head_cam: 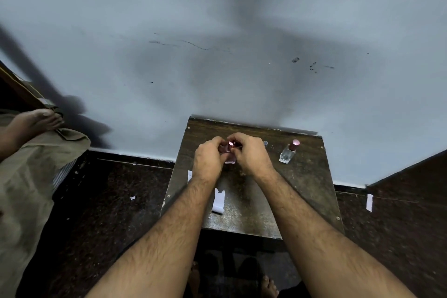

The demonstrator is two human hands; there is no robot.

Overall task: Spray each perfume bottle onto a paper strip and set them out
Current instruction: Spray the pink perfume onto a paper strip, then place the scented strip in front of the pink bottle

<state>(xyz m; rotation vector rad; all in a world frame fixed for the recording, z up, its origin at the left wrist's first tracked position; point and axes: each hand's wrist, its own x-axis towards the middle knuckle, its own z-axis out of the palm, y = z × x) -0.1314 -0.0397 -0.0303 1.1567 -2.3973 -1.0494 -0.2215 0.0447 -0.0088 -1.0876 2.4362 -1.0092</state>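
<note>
Pink-capped perfume bottle point(229, 152) pinched between left hand point(209, 158) and right hand point(251, 156) over wooden table point(307, 181); clear bottle point(288, 152) stands apart at right, paper strip point(218, 201) near.

Both forearms are bare and hairy from wrist to elbow, with no sleeve in sight. The left hand point(210, 159) and right hand point(251, 156) wear no gloves, rings, watch or bands that can be made out. Bare toes point(268, 285) show at the lower edge; no footwear.

Capped bottle point(288, 152) stands right of hands, paper strip point(218, 201) nearer.
</note>
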